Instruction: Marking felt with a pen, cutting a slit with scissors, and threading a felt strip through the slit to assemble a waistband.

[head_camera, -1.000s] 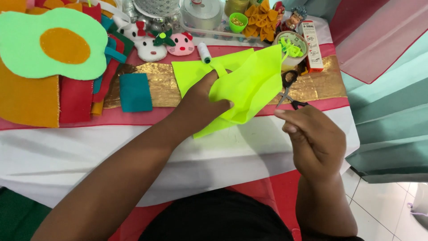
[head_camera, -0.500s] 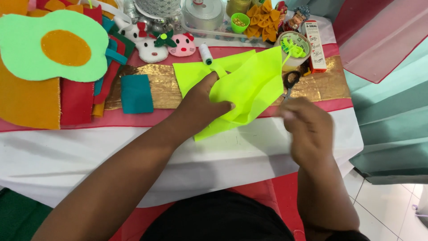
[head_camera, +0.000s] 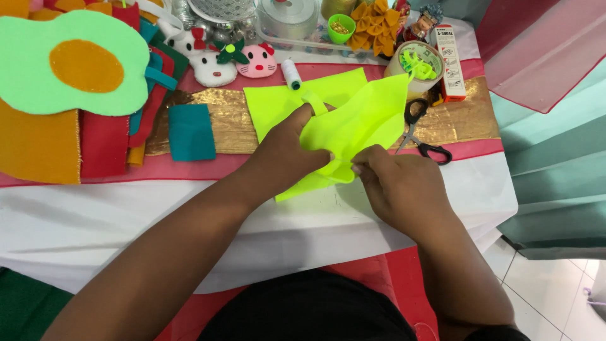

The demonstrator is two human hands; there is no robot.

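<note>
My right hand (head_camera: 404,189) has come away from the scissors (head_camera: 421,129) and moved in to the neon yellow felt (head_camera: 353,126), where it is now pinching the lower edge beside my left hand (head_camera: 287,148). The scissors are lying on the gold runner (head_camera: 227,126), just right of the felt, handles black, no longer touched.

Behind them, a slim white and red box (head_camera: 449,63) is standing at the right end of the table, with printed panels I am leaving unread. Just left of it a round pale tub (head_camera: 410,69) is holding neon yellow scraps, partly hidden by the felt's raised corner. Further back a small green cup (head_camera: 341,26) is holding small bits I cannot make out, next to a clear round container (head_camera: 288,16) with a reel inside and a cluster of orange felt bows (head_camera: 374,28). A white thread spool (head_camera: 291,74) is lying just above the felt.

My left hand is pressing down on the felt, thumb and fingers closed over a fold in its middle, gripping it. My right hand is clenching the same sheet at its near edge, fingertips tucked under. The felt is lying across the gold runner and the pink cloth, one corner lifting toward the tub.

To the left, a teal felt rectangle (head_camera: 191,131) is resting on the runner, beside stacked red and orange sheets (head_camera: 76,148) and a green and orange egg shape (head_camera: 72,63). Two cat-face felt pieces (head_camera: 233,61) are sitting behind.
</note>
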